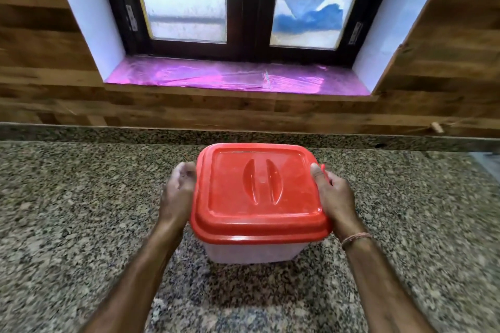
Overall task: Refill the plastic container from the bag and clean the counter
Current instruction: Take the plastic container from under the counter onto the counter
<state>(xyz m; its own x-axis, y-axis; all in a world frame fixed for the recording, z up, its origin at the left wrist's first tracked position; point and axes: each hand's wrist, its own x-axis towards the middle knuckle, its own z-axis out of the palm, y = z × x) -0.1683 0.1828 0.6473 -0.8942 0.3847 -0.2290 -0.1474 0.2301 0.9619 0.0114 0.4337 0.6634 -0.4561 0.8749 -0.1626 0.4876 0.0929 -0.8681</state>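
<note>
1. The plastic container [253, 251], translucent, stands on the speckled granite table [67, 211], near the middle, with its red lid [259, 192] on.
2. The left hand [177, 192] sits beside the lid's left edge, fingers curled and blurred; grip unclear.
3. The right hand [334, 194] clasps the lid's right edge, thumb on top.
4. Behind: wood-panelled wall [243, 113], pink-lined window sill [238, 78].

The lid [261, 192] hides the inside of the container [254, 251], so its fill cannot be told. The left hand [177, 192] is motion-blurred, its grip unclear; the right hand [334, 194] has fingers hidden behind the rim.
</note>
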